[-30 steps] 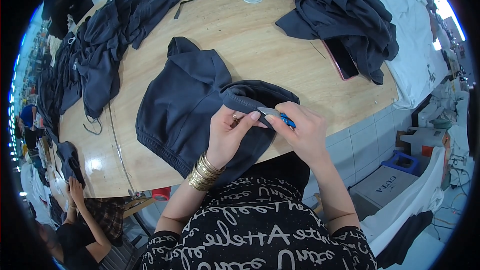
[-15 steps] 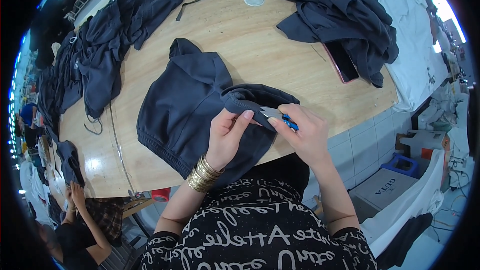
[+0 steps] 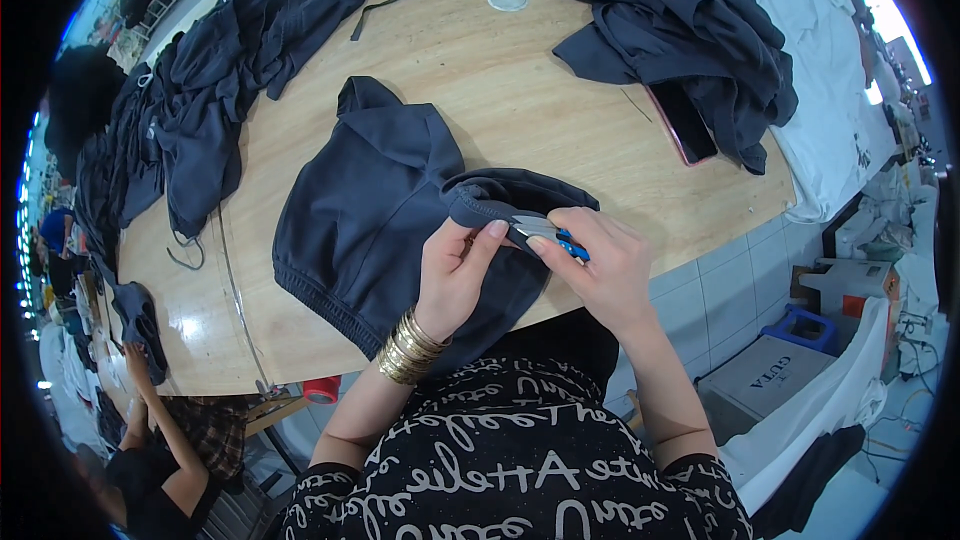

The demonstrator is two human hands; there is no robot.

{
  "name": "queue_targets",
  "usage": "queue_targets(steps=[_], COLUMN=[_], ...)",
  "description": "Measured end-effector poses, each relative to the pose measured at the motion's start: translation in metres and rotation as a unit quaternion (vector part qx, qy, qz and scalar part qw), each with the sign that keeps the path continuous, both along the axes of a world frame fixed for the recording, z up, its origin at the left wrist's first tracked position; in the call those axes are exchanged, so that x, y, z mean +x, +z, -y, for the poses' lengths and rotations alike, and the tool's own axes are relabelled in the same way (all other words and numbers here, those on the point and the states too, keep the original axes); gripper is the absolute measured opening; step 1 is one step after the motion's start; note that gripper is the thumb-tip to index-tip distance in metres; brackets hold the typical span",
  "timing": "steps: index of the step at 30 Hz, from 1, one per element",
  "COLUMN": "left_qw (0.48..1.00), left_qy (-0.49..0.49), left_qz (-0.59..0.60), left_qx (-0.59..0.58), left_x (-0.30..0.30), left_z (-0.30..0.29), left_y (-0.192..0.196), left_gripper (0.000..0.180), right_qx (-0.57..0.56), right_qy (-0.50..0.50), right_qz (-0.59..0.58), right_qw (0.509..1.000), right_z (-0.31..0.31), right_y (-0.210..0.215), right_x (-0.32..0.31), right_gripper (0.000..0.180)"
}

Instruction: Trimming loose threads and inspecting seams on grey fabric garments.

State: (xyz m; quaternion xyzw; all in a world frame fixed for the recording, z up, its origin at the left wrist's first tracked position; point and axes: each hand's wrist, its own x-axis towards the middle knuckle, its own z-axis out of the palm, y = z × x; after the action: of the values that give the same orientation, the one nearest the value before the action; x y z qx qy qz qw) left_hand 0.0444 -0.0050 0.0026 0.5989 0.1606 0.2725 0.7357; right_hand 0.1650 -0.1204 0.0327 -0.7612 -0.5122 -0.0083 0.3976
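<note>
Left hand (image 3: 450,280) around garment edge (image 3: 474,208)

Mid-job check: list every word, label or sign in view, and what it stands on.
Without copying wording:
Black cloth shirt: large white script.
Grey rectangular box: short dark capitals.
Dark navy cloth garment, blue-handled metal snips: no lettering readable.
Round silvery disc: any marks too small to read.
Background: too small or blurred.

A pale wooden table (image 3: 530,110) fills the middle of the view, a wooden bar (image 3: 279,414) showing below its near edge. To the right lies a pale tiled floor (image 3: 733,285). Small lights (image 3: 27,205) line the far left; a bright strip (image 3: 885,10), perhaps a window, glows at upper right.
</note>
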Motion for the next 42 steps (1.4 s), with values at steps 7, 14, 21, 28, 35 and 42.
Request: queue_targets(steps=[7,14,21,28,35,42], left_qw=[1.000,0.999,0.999,0.999,0.999,0.999], left_qy=[0.009,0.025,0.027,0.028,0.029,0.025], left_qz=[0.007,0.004,0.003,0.002,0.015,0.013], left_qx=[-0.012,-0.022,-0.016,-0.019,-0.023,-0.029], left_x=[0.0009,0.0005,0.0014,0.0010,0.0010,0.0007], left_z=[0.0026,0.0036,0.0038,0.0050,0.0055,0.0062], left_y=[0.0001,-0.0015,-0.0048,-0.0043,-0.0051,-0.0051], left_gripper=[0.014,0.013,0.013,0.013,0.013,0.014], right_qx=[0.011,0.007,-0.003,-0.013,-0.012,-0.007], right_qy=[-0.008,-0.008,-0.016,-0.027,-0.028,-0.025], right_qz=[-0.014,-0.028,-0.046,-0.050,-0.030,-0.024], right_qw=[1.000,1.000,0.999,0.998,0.999,0.999], right_z=[-0.0033,-0.0053,-0.0057,-0.0048,-0.0038,-0.0031], right_y=[-0.0007,0.0003,-0.0001,0.0000,0.0011,0.0001], right_x=[-0.0035,-0.0056,-0.0064,-0.0077,-0.0078,-0.0077], right_gripper=[0.023,0.023,0.023,0.025,0.025,0.025])
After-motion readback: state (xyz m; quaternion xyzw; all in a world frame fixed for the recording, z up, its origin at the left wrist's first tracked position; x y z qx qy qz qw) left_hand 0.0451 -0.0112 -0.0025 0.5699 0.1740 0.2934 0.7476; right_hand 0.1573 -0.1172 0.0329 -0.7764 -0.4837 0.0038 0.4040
